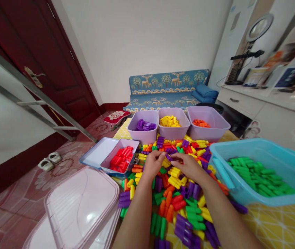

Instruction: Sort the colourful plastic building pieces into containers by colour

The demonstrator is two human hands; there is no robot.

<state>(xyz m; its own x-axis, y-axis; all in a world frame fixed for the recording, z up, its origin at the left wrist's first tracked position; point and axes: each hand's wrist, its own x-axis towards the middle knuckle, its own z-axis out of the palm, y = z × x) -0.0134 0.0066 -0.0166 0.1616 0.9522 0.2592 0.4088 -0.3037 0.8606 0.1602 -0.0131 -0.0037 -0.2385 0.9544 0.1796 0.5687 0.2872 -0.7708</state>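
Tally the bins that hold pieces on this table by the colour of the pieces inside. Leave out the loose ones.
Purple-piece bin: 1
Yellow-piece bin: 1
Orange-piece bin: 1
Red-piece bin: 1
Green-piece bin: 1
Total: 5

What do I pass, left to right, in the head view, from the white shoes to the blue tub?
White shoes, red-piece box, left hand, purple piece at the fingertips, right hand, blue tub.
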